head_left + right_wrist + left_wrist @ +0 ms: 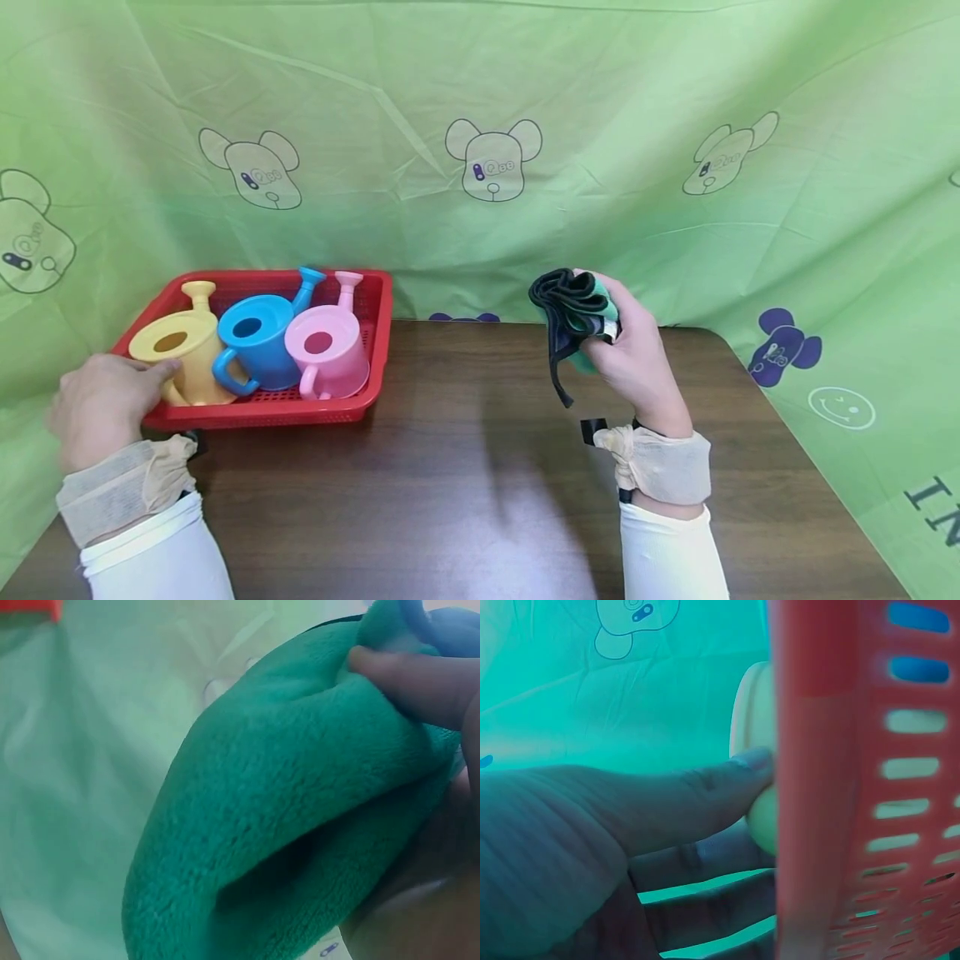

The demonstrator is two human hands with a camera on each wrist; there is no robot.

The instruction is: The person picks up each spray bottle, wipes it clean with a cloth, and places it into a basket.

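My left hand (105, 404) is at the left end of a red plastic basket (300, 414), gripping the yellow watering can (201, 371) near its top. In the left wrist view the thumb (705, 796) presses on the yellow can (754, 712), while the basket wall hides the fingertips. A blue watering can (262, 346) and a pink watering can (341, 354) stand beside it in the basket. Off to the right, my right hand (633, 350) holds a bunched, folded green cloth (247, 795) above the table. Its dark edging and a hanging strip show in the head view.
A brown wooden table (420, 483) lies under everything. Behind it and at both sides hangs a green curtain (375, 100) printed with bear heads. The basket's back edge is close to the curtain.
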